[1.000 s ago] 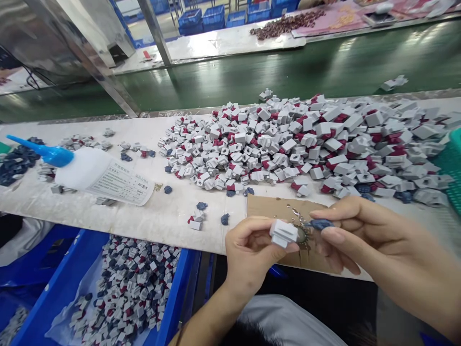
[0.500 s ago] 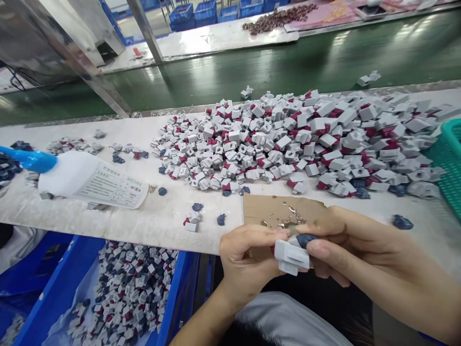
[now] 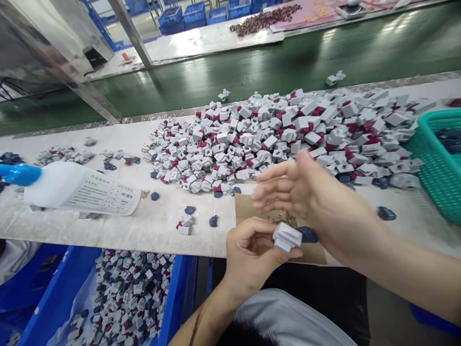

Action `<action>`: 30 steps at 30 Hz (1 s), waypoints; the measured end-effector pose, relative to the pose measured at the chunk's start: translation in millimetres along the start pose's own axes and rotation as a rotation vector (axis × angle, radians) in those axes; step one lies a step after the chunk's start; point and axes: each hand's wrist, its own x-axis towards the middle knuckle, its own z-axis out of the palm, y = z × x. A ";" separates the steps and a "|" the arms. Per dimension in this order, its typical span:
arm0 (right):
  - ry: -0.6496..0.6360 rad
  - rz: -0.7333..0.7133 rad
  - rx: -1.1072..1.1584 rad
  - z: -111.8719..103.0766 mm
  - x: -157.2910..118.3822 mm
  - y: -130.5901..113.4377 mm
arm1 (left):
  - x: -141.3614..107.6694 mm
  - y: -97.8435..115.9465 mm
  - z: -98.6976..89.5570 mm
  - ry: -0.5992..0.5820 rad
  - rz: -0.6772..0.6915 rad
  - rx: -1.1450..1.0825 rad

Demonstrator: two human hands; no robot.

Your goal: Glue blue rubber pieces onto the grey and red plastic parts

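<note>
My left hand (image 3: pixel 248 257) pinches a small light-grey plastic block (image 3: pixel 287 236) between thumb and fingers. A dark blue lump-shaped piece (image 3: pixel 308 234) sticks out from the block's right side. Just above and to the right is my right hand (image 3: pixel 320 206), open, its fingers stretched out to the left and slightly blurred. Its palm edge is close to the blue piece; whether they touch, I cannot tell. Under both hands lies a sheet of brown cardboard (image 3: pixel 246 211) with shiny wet-looking spots (image 3: pixel 287 218), partly hidden by the hands.
A large pile of grey and dark red pieces (image 3: pixel 230 144) covers the bench beyond the hands. A white bottle (image 3: pixel 82 187) with a blue cap lies at left. The blue crate (image 3: pixel 174 293) below holds more pieces. At right stands a green basket (image 3: pixel 428 163); behind runs a green conveyor belt (image 3: pixel 201 79).
My right hand has let go of the dark blue piece, lifted and opened. The left hand still holds the grey block, now turned, with the blue piece on it. The view has shifted slightly right.
</note>
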 end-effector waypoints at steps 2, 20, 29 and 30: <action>-0.057 0.154 0.007 8.1 0.8 4.3 | -2.0 -4.9 1.1 -0.018 -0.006 0.005; -0.090 -0.008 0.255 10.9 24.8 18.5 | 19.0 14.4 -15.1 -0.312 -0.251 0.348; -0.116 -0.047 0.165 16.7 20.4 39.4 | 20.7 -15.6 -0.3 -0.133 0.182 0.493; -0.110 -0.070 0.158 19.5 18.4 39.7 | 17.4 -16.1 -2.4 -0.119 0.178 0.481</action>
